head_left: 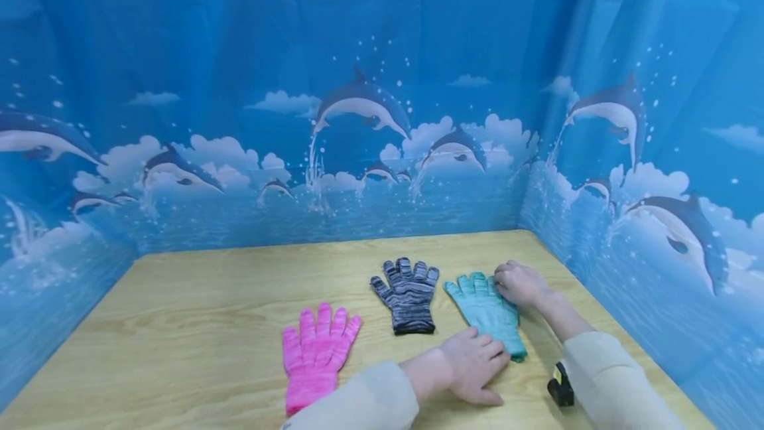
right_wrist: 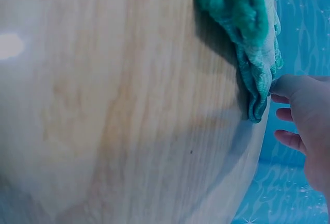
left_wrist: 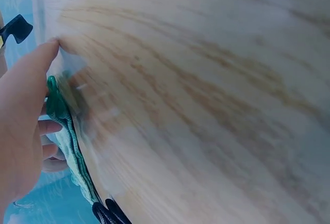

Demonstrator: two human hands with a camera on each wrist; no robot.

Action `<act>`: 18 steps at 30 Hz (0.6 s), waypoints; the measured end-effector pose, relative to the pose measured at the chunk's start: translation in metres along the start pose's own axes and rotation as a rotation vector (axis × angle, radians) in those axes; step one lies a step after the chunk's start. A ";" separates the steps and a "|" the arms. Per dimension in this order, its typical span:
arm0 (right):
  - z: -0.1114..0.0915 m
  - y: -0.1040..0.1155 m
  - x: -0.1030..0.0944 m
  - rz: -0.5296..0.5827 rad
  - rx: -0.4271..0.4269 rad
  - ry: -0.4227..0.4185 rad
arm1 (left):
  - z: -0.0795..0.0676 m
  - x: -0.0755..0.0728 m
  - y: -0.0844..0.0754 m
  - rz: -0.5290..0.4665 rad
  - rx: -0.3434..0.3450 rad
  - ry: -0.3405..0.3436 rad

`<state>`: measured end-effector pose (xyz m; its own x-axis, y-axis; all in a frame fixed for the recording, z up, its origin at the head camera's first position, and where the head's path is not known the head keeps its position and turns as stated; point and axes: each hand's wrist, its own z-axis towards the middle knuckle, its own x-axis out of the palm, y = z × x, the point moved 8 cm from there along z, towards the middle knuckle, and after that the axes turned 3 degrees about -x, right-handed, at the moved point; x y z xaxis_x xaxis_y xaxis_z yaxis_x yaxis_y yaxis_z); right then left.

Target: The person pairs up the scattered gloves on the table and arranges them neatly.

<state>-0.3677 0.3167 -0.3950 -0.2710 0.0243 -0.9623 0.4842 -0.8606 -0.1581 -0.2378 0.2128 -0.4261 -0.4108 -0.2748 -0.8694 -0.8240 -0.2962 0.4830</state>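
A teal knitted glove (head_left: 486,310) lies palm-down or palm-up, I cannot tell which, on the wooden table. My right hand (head_left: 522,284) pinches its right edge near the glove's fingers, where the outermost finger is hidden. In the right wrist view the thumb (right_wrist: 286,85) meets the glove's edge (right_wrist: 260,79). Beside the cuff, my left hand (head_left: 474,363) rests with relaxed, spread fingers; its fingertips touch the cuff's edge. The left wrist view shows the darker green cuff (left_wrist: 58,102) next to those fingers (left_wrist: 49,127).
Left of the teal glove lies a black-and-grey striped glove (head_left: 408,297). Farther left is a pink glove (head_left: 316,354), its cuff partly behind the left sleeve (head_left: 364,400). A small black object (head_left: 560,387) with a yellow patch sits against the right sleeve. Dolphin-print curtains (head_left: 334,211) border the table.
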 end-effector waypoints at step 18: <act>0.021 0.007 -0.011 0.256 0.030 0.003 | 0.000 0.001 0.000 -0.008 -0.011 -0.043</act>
<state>-0.3791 0.3000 -0.3812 -0.1405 -0.1944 -0.9708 0.5119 -0.8536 0.0969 -0.2382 0.2123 -0.4271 -0.4209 -0.2326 -0.8768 -0.8232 -0.3081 0.4769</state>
